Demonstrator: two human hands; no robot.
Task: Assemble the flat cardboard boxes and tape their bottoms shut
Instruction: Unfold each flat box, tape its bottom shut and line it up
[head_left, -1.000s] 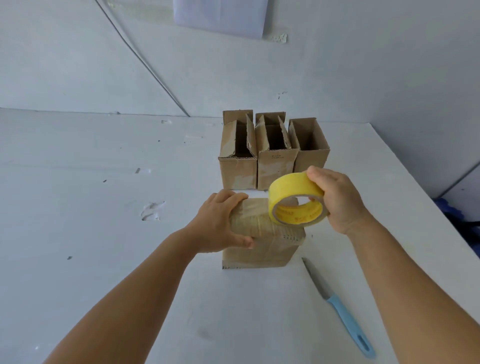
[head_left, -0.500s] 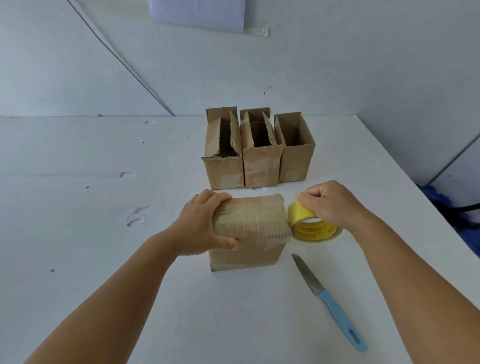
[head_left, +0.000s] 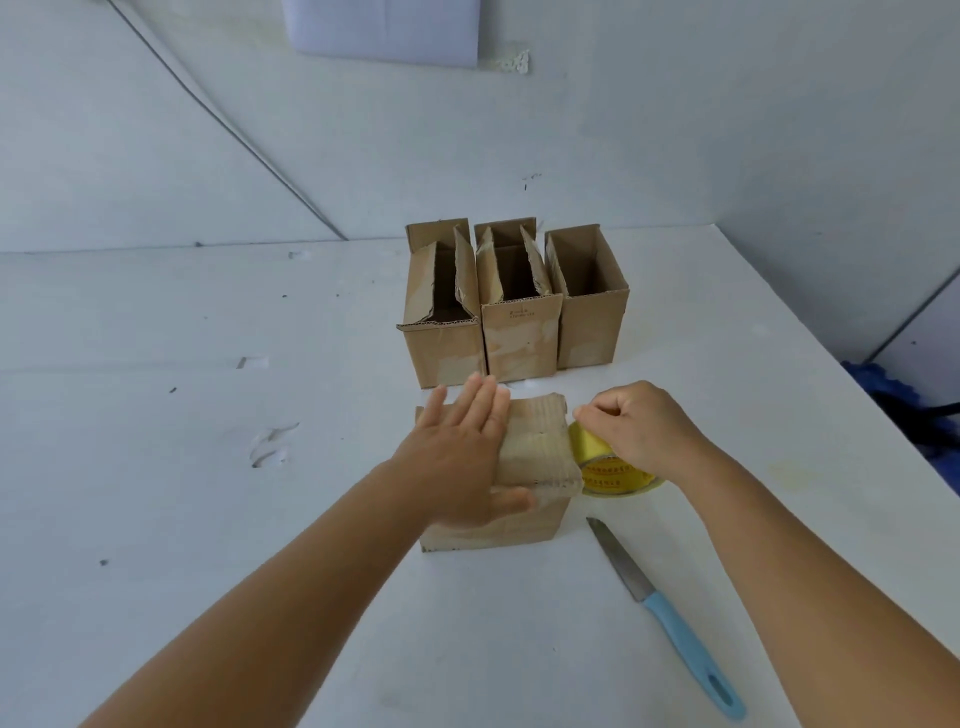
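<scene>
A second before, I had the yellow tape roll (head_left: 610, 462) raised above the upturned box (head_left: 524, 467), and my left hand (head_left: 460, 457) was curled over the box's near left corner. By this moment I had brought the roll down past the right edge of the box, so that it sat low against the right wall, and my left hand had flattened out: fingers straight and together, palm pressing on the folded bottom flaps, thumb lying along the front top edge. I judged that the strip had been run across the seam and I was smoothing it while holding the box steady; the tape itself was too pale to make out for certain.

My right hand (head_left: 644, 431) gripped the roll from above, fingers curled round its rim, thumb and forefinger pinched near the box's right top edge. The roll was not yet cut free, as far as I could tell.

The box stood on the counter (head_left: 260, 571) directly under my left hand, with my right hand at its 3 o'clock, touching or just beside it. The knife (head_left: 670, 618) lay at the box's 4 o'clock, untouched. Three open boxes (head_left: 514, 312) stood in a row at 12 o'clock, near but apart.
</scene>
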